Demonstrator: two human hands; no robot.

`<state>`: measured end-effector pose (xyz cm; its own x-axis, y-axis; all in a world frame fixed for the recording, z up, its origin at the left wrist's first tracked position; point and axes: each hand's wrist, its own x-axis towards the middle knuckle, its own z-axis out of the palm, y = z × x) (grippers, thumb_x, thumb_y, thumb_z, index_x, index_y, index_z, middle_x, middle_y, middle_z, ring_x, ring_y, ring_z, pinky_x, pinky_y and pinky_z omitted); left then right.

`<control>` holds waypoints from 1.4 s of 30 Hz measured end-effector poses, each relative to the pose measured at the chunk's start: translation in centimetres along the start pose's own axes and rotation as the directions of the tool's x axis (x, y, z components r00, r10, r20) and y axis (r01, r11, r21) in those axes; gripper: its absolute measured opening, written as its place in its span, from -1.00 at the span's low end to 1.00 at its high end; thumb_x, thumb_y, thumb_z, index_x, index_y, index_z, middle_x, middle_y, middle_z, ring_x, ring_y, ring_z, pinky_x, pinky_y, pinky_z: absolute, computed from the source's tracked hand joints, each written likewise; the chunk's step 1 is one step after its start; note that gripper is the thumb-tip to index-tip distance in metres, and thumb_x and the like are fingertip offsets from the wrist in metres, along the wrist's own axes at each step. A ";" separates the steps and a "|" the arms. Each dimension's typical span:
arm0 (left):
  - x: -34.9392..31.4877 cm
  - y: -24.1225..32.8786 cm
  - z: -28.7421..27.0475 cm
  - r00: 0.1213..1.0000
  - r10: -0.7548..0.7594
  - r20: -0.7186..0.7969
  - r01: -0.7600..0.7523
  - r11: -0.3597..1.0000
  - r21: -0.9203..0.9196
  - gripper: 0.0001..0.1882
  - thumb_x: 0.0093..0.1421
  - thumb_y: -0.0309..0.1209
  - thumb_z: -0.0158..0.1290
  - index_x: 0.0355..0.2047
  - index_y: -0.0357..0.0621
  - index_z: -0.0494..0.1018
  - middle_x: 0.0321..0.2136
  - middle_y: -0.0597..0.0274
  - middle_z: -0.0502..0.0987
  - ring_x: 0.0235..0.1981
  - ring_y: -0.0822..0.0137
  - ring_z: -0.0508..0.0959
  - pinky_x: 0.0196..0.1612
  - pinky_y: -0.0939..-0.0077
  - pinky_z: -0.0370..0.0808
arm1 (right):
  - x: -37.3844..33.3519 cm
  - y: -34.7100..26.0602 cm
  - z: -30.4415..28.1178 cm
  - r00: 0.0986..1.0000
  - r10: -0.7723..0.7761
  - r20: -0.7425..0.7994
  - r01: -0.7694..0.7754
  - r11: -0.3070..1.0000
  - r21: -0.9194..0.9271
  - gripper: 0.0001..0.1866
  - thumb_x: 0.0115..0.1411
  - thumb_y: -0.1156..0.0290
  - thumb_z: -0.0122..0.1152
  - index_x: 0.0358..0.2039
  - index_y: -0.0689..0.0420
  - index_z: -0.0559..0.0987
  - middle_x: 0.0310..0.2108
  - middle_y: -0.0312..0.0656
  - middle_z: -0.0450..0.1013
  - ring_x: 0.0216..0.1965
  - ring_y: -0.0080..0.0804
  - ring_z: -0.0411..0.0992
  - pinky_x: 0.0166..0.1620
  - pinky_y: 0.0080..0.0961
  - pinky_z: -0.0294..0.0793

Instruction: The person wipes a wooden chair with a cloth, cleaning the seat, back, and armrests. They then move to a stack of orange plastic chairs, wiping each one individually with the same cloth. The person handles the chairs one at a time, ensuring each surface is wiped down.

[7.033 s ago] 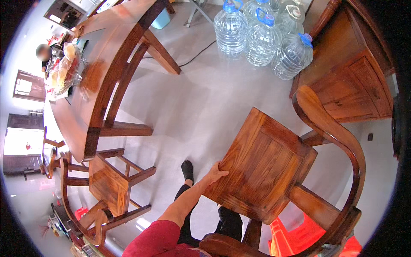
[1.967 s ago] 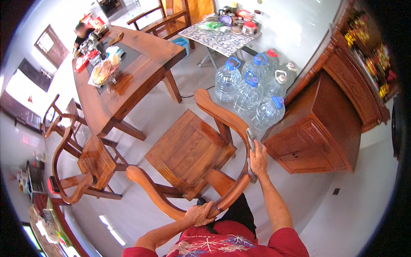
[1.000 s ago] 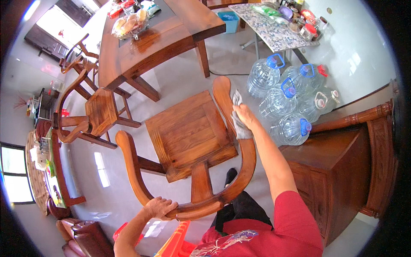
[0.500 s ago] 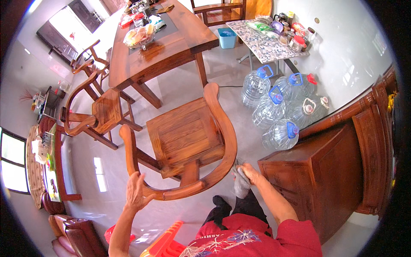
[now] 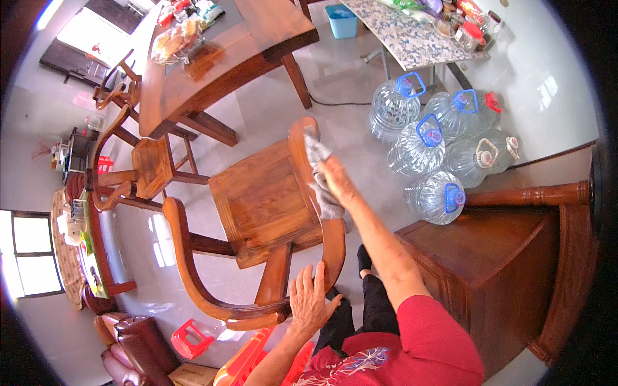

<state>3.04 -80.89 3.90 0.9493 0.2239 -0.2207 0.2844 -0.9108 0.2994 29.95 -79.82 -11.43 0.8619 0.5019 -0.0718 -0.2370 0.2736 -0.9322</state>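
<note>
A wooden armchair [image 5: 270, 199] with a curved back rail stands right before me. My right hand [image 5: 337, 182] is closed on a grey cloth [image 5: 320, 161], which lies against the chair's right armrest near its far end. Some of the cloth hangs down along the rail's outer side. My left hand [image 5: 310, 301] rests with spread fingers at the near right part of the curved rail, holding nothing.
Several large clear water bottles [image 5: 417, 149] stand on the floor at right, beside a dark wooden cabinet [image 5: 483, 257]. A wooden table [image 5: 251, 64] is ahead, another armchair [image 5: 151, 167] at left. Red plastic stools [image 5: 192, 339] sit low at left.
My right hand has brought the cloth from beside my leg up onto the right armrest. My left hand has shifted rightward along the rail from its left side.
</note>
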 end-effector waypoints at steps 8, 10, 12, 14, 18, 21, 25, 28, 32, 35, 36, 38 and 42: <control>2.6 -1.5 2.6 0.970 -0.200 0.138 0.204 0.979 -0.018 -0.12 -0.16 -0.09 0.28 0.08 -0.34 0.19 -0.46 0.01 0.55 -0.49 0.08 0.58 -0.42 0.25 0.49 | -1.2 3.0 -0.9 0.946 0.324 0.001 -0.321 0.939 0.125 -0.77 0.31 0.29 -0.03 -0.16 0.15 0.47 -0.36 -0.44 0.35 -0.36 -0.66 0.29 -0.24 -0.67 0.37; 2.6 -1.6 2.8 0.979 -0.170 0.112 0.170 0.985 0.005 -0.16 -0.15 -0.10 0.28 0.05 -0.34 0.22 -0.46 0.01 0.54 -0.49 0.08 0.58 -0.44 0.27 0.49 | -1.1 7.2 -2.6 0.934 0.350 -0.066 -0.356 0.920 -0.163 -0.74 0.29 0.26 -0.02 -0.28 0.21 0.46 -0.35 -0.35 0.32 -0.29 -0.53 0.27 -0.18 -0.57 0.30; 2.9 -1.8 3.0 0.982 -0.158 0.102 0.162 0.986 -0.034 -0.21 -0.16 -0.10 0.29 -0.02 -0.36 0.27 -0.47 0.00 0.54 -0.51 0.07 0.57 -0.46 0.26 0.48 | -3.0 10.4 -2.7 0.966 0.216 -0.140 -0.243 0.945 -0.221 -0.72 0.27 0.25 0.00 -0.31 0.25 0.45 -0.35 -0.29 0.29 -0.24 -0.46 0.24 -0.13 -0.51 0.26; 2.9 -1.7 2.9 0.977 -0.174 0.123 0.182 0.982 -0.058 -0.23 -0.16 -0.10 0.29 -0.04 -0.37 0.29 -0.46 -0.01 0.54 -0.50 0.07 0.57 -0.46 0.26 0.48 | -4.5 16.4 -3.4 0.920 0.261 -0.291 -0.317 0.935 -0.162 -0.70 0.24 0.23 0.02 -0.29 0.26 0.46 -0.23 -0.11 0.29 -0.13 -0.32 0.21 -0.03 -0.42 0.22; 2.9 -2.0 3.2 0.983 -0.164 0.085 0.165 0.986 -0.003 -0.32 -0.15 -0.06 0.28 -0.11 -0.25 0.37 -0.58 0.15 0.52 -0.58 0.18 0.56 -0.48 0.37 0.46 | -7.9 22.1 -5.9 0.818 0.270 -0.507 -0.549 0.629 -0.551 -0.73 0.18 0.26 0.05 -0.32 0.24 0.51 -0.25 0.05 0.37 -0.14 -0.23 0.31 -0.08 -0.35 0.28; 3.3 -2.4 3.5 0.991 -0.114 0.064 0.116 0.993 -0.023 -0.31 -0.18 -0.06 0.31 -0.13 -0.25 0.38 -0.60 0.18 0.51 -0.60 0.20 0.55 -0.51 0.38 0.45 | -9.5 26.3 -8.5 0.732 0.370 -0.572 -0.666 0.565 -0.487 -0.77 0.14 0.32 0.06 -0.40 0.26 0.51 -0.43 0.09 0.43 -0.29 -0.24 0.41 -0.20 -0.31 0.33; 3.1 -2.4 3.6 0.989 -0.136 0.060 0.138 0.989 -0.043 -0.33 -0.20 -0.08 0.33 -0.16 -0.25 0.40 -0.61 0.18 0.50 -0.62 0.21 0.54 -0.53 0.40 0.44 | -9.2 29.8 -10.0 0.743 0.429 -0.513 -0.658 0.608 -0.444 -0.75 0.09 0.30 0.00 -0.35 0.23 0.50 -0.40 0.15 0.44 -0.28 0.00 0.40 -0.20 -0.14 0.33; 3.4 -2.3 3.5 0.991 -0.121 0.063 0.123 0.992 -0.038 -0.31 -0.21 -0.10 0.35 -0.17 -0.31 0.38 -0.56 0.09 0.51 -0.58 0.15 0.55 -0.50 0.35 0.46 | -7.1 28.6 -9.2 0.660 0.596 -0.458 -0.718 0.680 -0.151 -0.73 0.10 0.36 -0.02 -0.28 0.26 0.51 -0.39 0.05 0.45 -0.26 -0.16 0.42 -0.23 -0.25 0.34; 3.5 -2.1 3.1 0.986 -0.099 0.137 0.104 0.994 -0.034 -0.19 -0.23 -0.11 0.37 -0.11 -0.46 0.30 -0.44 -0.10 0.55 -0.48 0.04 0.59 -0.41 0.27 0.52 | -4.7 20.4 -7.6 0.783 0.555 -0.280 -0.596 0.798 -0.086 -0.77 0.15 0.48 0.02 -0.21 0.28 0.52 -0.42 -0.25 0.44 -0.36 -0.50 0.35 -0.29 -0.48 0.35; 3.4 -1.9 3.1 0.984 -0.132 0.122 0.139 0.989 -0.049 -0.19 -0.23 -0.11 0.36 -0.09 -0.45 0.30 -0.41 -0.11 0.54 -0.45 0.05 0.59 -0.38 0.27 0.52 | -4.4 11.6 -4.3 0.831 0.539 -0.136 -0.531 0.842 0.095 -0.75 0.16 0.49 0.03 -0.15 0.26 0.51 -0.40 -0.26 0.44 -0.36 -0.52 0.36 -0.24 -0.54 0.36; 3.3 -1.8 2.9 0.984 -0.140 0.114 0.147 0.987 -0.058 -0.19 -0.23 -0.12 0.36 -0.09 -0.45 0.31 -0.41 -0.11 0.54 -0.45 0.05 0.59 -0.37 0.27 0.52 | -4.4 8.4 -3.8 0.832 0.552 -0.056 -0.530 0.821 0.213 -0.74 0.17 0.50 0.05 -0.11 0.25 0.50 -0.35 -0.30 0.43 -0.33 -0.60 0.34 -0.22 -0.59 0.35; 3.0 -1.9 3.0 0.981 -0.154 0.116 0.162 0.985 -0.061 -0.21 -0.22 -0.11 0.35 -0.09 -0.41 0.32 -0.44 -0.07 0.54 -0.47 0.06 0.59 -0.38 0.27 0.51 | -3.8 4.0 -3.0 0.853 0.522 0.002 -0.488 0.797 0.356 -0.74 0.19 0.50 0.08 -0.09 0.25 0.49 -0.29 -0.34 0.43 -0.29 -0.67 0.33 -0.19 -0.63 0.35; 3.4 -1.7 2.9 0.990 -0.142 0.019 0.143 0.988 -0.060 -0.40 -0.17 -0.08 0.32 -0.21 -0.19 0.40 -0.64 0.17 0.49 -0.63 0.19 0.53 -0.53 0.36 0.45 | -0.1 2.0 -1.7 0.904 0.402 -0.145 -0.346 0.887 0.306 -0.77 0.21 0.41 0.10 -0.17 0.27 0.46 -0.33 -0.34 0.42 -0.30 -0.66 0.35 -0.23 -0.62 0.37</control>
<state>5.35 -79.60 -0.05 0.8963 0.3446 -0.2789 0.4252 -0.8466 0.3202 30.17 -80.73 -13.85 0.7486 0.4450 -0.4914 -0.6456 0.3204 -0.6932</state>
